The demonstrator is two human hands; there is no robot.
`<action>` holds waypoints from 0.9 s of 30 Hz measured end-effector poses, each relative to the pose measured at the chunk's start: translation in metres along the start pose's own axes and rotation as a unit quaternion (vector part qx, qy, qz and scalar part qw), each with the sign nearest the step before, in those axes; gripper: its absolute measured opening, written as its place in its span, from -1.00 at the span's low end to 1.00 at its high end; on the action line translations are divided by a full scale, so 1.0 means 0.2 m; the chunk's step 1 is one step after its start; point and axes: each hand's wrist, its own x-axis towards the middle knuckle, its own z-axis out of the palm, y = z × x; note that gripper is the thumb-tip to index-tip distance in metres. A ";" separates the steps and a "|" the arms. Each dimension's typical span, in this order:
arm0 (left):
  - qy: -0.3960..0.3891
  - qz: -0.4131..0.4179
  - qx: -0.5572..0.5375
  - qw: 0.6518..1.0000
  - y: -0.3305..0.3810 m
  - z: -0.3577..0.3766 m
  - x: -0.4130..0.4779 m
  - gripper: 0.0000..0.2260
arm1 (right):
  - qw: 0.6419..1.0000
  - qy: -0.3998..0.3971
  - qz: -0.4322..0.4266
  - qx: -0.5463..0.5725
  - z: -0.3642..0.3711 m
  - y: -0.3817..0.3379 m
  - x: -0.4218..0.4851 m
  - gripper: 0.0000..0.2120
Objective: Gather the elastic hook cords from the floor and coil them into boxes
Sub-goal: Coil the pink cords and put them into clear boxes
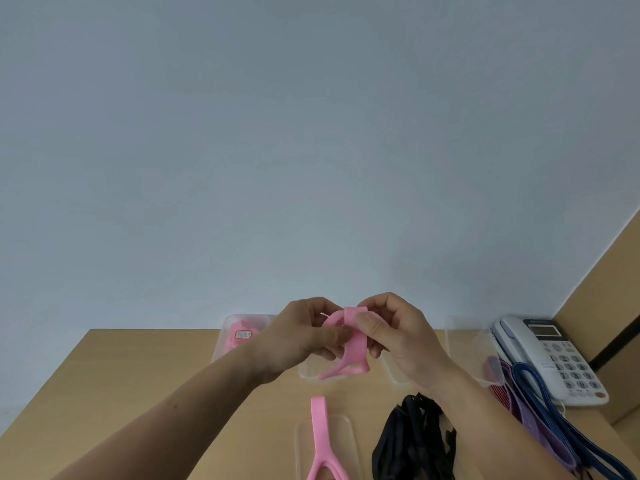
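1. Left hand (304, 336) and right hand (391, 336), centre of frame, above the surface (138, 382): each grip closed on one pink cord (348, 344), partly wound, its tail hanging.
2. Clear box (230, 336), centre left: pink cords inside; judged done.
3. Second pink cord (320, 441), lower centre, across a clear lid (346, 445): uncoiled.
4. Black cords (415, 441), heaped lower right: uncoiled.
5. Purple and blue cords (540, 407), beside the telephone (554, 358): uncoiled. Most work remains.

On our table (138, 393): boxes (230, 341) at the back, telephone (557, 358) far right, cords (415, 441) nearest us, right of a lid (346, 445).
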 end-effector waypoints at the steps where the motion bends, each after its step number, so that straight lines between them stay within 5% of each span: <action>1: -0.004 -0.001 -0.006 1.000 0.00 0.00 0.00 -0.66 | 1.000 0.001 -0.002 0.000 0.00 0.01 0.00 -0.71; 4: -0.018 -0.007 -0.043 0.999 0.02 0.01 -0.02 -0.62 | 1.000 -0.005 -0.009 0.006 0.00 0.01 -0.01 -0.82; 18: 0.025 0.038 -0.079 0.996 0.04 0.03 -0.01 -0.74 | 0.999 -0.026 0.017 0.042 -0.03 0.00 -0.03 -0.54; 27: 0.027 0.058 -0.047 0.997 0.02 0.03 -0.01 -0.63 | 0.998 -0.020 0.056 -0.015 -0.03 -0.03 -0.02 -0.68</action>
